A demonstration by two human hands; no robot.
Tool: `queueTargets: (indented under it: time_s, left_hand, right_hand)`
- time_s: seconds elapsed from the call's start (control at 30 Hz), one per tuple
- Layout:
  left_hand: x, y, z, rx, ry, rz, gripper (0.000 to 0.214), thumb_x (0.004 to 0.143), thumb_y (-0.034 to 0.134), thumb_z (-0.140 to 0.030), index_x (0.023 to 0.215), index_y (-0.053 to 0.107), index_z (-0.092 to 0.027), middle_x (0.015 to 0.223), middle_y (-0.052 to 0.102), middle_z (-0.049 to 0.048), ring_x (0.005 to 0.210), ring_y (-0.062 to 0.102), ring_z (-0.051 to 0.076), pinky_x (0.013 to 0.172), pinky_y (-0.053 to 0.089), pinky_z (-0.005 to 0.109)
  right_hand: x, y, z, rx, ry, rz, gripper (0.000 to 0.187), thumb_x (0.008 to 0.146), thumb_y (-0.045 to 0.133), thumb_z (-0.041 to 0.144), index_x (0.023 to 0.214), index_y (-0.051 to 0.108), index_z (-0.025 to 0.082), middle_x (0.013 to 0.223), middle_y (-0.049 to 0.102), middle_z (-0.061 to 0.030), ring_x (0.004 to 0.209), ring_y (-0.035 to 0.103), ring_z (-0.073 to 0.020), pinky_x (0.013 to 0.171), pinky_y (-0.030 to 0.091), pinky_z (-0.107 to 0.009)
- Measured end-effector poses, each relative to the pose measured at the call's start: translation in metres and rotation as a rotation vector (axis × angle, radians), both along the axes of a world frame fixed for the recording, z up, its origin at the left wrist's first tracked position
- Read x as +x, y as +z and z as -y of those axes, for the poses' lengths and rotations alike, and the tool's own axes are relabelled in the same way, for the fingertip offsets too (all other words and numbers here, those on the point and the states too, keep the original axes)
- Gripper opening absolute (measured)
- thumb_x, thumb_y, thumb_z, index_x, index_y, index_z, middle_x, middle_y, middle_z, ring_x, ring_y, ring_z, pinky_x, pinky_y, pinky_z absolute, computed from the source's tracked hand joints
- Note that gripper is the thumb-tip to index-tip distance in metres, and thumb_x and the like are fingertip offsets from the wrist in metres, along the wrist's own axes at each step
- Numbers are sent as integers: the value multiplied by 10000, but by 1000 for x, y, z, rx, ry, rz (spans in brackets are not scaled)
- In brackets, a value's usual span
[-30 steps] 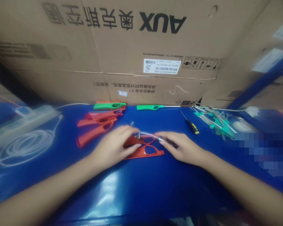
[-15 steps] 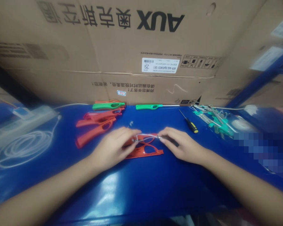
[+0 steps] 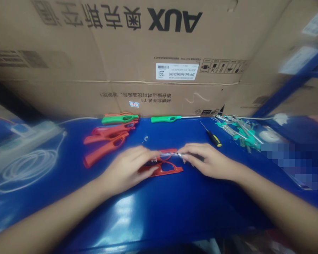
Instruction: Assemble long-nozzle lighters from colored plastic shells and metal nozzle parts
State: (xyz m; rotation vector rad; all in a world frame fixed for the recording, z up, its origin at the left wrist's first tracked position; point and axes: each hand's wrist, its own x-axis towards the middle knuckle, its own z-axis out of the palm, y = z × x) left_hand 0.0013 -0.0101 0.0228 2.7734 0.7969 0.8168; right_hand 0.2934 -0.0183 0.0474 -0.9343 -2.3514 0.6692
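A thin wire [image 3: 170, 154] spans the gap between the two hands, above two red shells [image 3: 177, 170]; one shell lies at its six o'clock. The right hand [image 3: 208, 158] pinches the wire's end at three o'clock between thumb and fingertips. The left hand [image 3: 131, 165] curls at nine o'clock, its fingers at the other end; whether they close on it I cannot tell. From the wire, a green lighter [image 3: 160, 119] lies at twelve o'clock, a screwdriver [image 3: 214, 138] at two, and red handles [image 3: 102, 152] between nine and ten.
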Motion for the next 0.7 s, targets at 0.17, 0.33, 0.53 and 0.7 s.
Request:
queueTargets:
  time_s: [0.17, 0.33, 0.53, 0.7]
  left_hand:
    - [0, -4, -1, 15, -2, -15, 324, 983, 604, -250, 1304, 593, -211, 1010, 708, 65, 891, 662, 188, 788, 552, 312]
    - [0, -4, -1, 13, -4, -24, 306, 994, 562, -207, 1298, 601, -200, 996, 702, 73, 886, 663, 184, 784, 556, 306]
    - [0, -1, 0, -3, -10, 27, 296, 982, 555, -158, 1272, 610, -183, 1032, 705, 71, 898, 671, 165, 798, 557, 274]
    - [3, 0, 2, -49, 12, 137, 291, 969, 574, -129, 1254, 617, -172, 1117, 705, 75, 984, 679, 148, 881, 547, 240]
  right_hand:
    - [1, -5, -1, -92, 15, -16, 237, 1038, 462, 241, 1147, 666, 193, 853, 702, -27, 792, 648, -143, 770, 507, -276]
    - [-1, -5, 1, -267, -27, -6, 223, 1034, 454, 292, 1191, 578, 194, 829, 673, -14, 700, 601, -131, 625, 462, -244]
    - [-1, -3, 4, -344, -24, -18, 130, 979, 570, 303, 1044, 543, 193, 717, 528, 50, 613, 472, -102, 558, 396, -220]
    - [1, -1, 2, -196, 1, 104, 109, 974, 587, 268, 966, 645, 177, 847, 596, -6, 708, 516, -111, 647, 426, -238]
